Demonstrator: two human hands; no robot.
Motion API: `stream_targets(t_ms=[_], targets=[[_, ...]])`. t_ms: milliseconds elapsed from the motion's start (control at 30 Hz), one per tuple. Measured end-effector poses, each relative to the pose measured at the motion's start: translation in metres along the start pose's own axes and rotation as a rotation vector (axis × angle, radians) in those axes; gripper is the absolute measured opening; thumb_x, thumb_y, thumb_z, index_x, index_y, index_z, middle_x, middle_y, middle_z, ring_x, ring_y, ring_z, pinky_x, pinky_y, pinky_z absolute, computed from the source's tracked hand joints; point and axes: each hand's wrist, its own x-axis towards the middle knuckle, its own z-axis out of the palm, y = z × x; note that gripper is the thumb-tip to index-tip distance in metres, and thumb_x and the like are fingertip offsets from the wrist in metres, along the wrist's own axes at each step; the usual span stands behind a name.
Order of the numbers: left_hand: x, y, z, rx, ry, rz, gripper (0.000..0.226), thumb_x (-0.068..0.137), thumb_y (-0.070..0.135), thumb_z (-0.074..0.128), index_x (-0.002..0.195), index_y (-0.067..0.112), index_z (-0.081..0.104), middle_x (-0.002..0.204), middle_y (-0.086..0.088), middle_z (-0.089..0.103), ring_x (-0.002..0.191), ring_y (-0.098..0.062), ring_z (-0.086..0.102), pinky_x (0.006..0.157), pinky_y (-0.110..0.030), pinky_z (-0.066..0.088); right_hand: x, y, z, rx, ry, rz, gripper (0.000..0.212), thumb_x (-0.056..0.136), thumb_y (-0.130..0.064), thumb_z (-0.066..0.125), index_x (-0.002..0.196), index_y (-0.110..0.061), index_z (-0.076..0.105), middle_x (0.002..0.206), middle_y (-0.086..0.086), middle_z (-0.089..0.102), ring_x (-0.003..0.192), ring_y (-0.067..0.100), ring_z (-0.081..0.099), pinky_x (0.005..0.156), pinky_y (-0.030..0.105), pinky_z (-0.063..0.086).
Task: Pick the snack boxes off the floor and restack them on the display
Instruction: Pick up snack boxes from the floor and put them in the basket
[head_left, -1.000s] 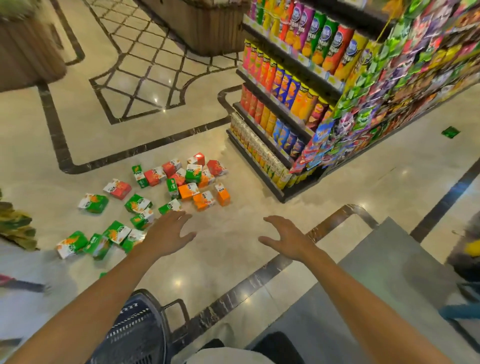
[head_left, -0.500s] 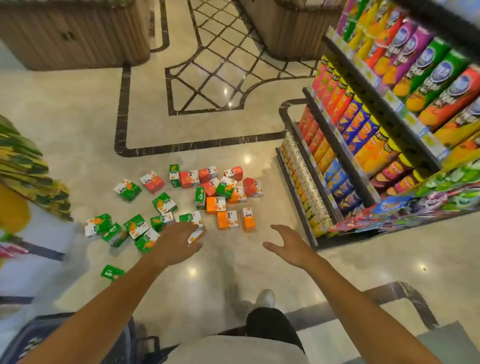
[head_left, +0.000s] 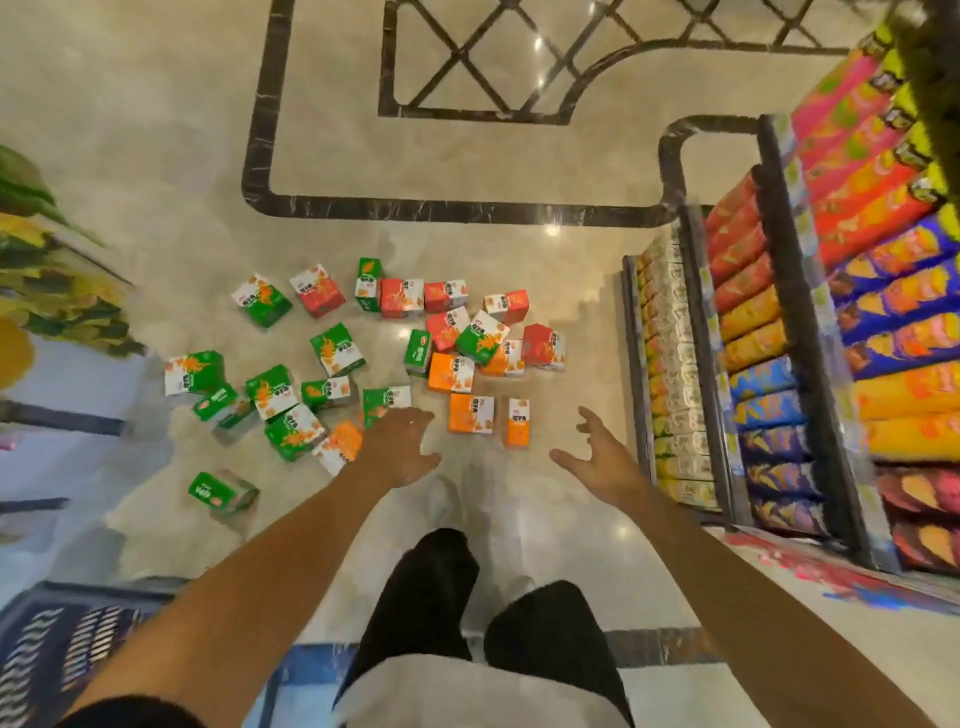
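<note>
The snack boxes (head_left: 332, 348) lie scattered over the floor (head_left: 156, 156), none of them stacked. Green ones sit mostly to the left, with one green box (head_left: 221, 491) lying apart, nearest the camera. Red boxes (head_left: 402, 297) cluster toward the far middle, some touching and overlapping one another. Orange boxes (head_left: 470, 413) lie closest to the person, and one narrow orange box (head_left: 518, 422) stands just beside a flat one.

The left hand (head_left: 402, 449) reaches out over the near edge of the scatter, palm down, its fingers straight and slightly spread; it holds nothing, and its fingertips sit in line with a green box (head_left: 385, 402) and near an orange box (head_left: 343, 444) partly hidden by the wrist. Whether it touches either cannot be told. The right hand (head_left: 605, 454) is stretched forward to the right of the boxes, its fingers loosely bent and apart, holding nothing, over bare floor.

The floor is pale polished stone with dark inlaid bands (head_left: 415, 210) and a lattice pattern farther off. To the right stands a shelf unit (head_left: 769, 322) packed with rows of coloured snack tubes. Below the arms are the person's dark trousers (head_left: 431, 587) and a light shoe (head_left: 444, 501). A dark basket (head_left: 57, 654) shows at the lower left corner, blurred.
</note>
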Motion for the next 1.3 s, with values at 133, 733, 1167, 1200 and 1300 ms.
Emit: stream_targets(t_ms=[133,733,1167,1200,1300], targets=[[0.112,-0.024,0.036,-0.083,-0.024,-0.040,0.074,0.076,0.059,0.059,0.136,0.015,0.055,0.139,-0.009,0.055,0.128,-0.030,0.049,0.104,-0.042,0.042,0.095,0.026,0.021,-0.017,0.014,0.072,0.094,0.087,-0.045,0.073,0.159,-0.024,0.016,0.152,0.003,0.044,0.136,0.025,0.047,0.096,0.028,0.038],[0.483,-0.104,0.312,-0.027,-0.154,-0.004,0.086,0.088,0.035,0.072,0.156,0.017,0.023,0.161,-0.006,0.025,0.147,-0.027,0.022,0.116,-0.040,0.027,0.494,0.265,0.227,0.136,-0.065,0.328,0.125,0.071,-0.060,0.082,0.157,-0.032,-0.003,0.148,0.003,0.045,0.131,0.026,0.052,0.104,0.044,0.047],[0.564,-0.118,0.404,0.289,0.129,0.051,0.104,0.066,0.030,0.088,0.149,0.000,0.033,0.145,-0.022,0.040,0.135,-0.038,0.037,0.115,-0.045,0.031,0.546,0.316,0.285,0.233,0.166,0.337,0.089,0.080,-0.045,0.080,0.149,-0.030,0.025,0.111,-0.010,0.056,0.085,0.011,0.055,0.055,0.011,0.035],[0.564,-0.119,0.411,0.305,0.161,0.047,0.106,0.063,0.031,0.090,0.149,0.000,0.035,0.144,-0.023,0.042,0.134,-0.039,0.038,0.116,-0.047,0.032,0.546,0.317,0.282,0.236,0.154,0.329,0.088,0.081,-0.044,0.079,0.149,-0.030,0.026,0.110,-0.011,0.055,0.085,0.011,0.055,0.055,0.010,0.035],[0.564,-0.127,0.422,0.289,0.219,0.053,0.113,0.055,0.036,0.094,0.147,0.003,0.037,0.144,-0.022,0.042,0.137,-0.041,0.037,0.115,-0.052,0.031,0.545,0.323,0.276,0.205,0.126,0.318,0.086,0.082,-0.042,0.079,0.148,-0.031,0.025,0.110,-0.012,0.054,0.082,0.007,0.055,0.054,0.008,0.035]])
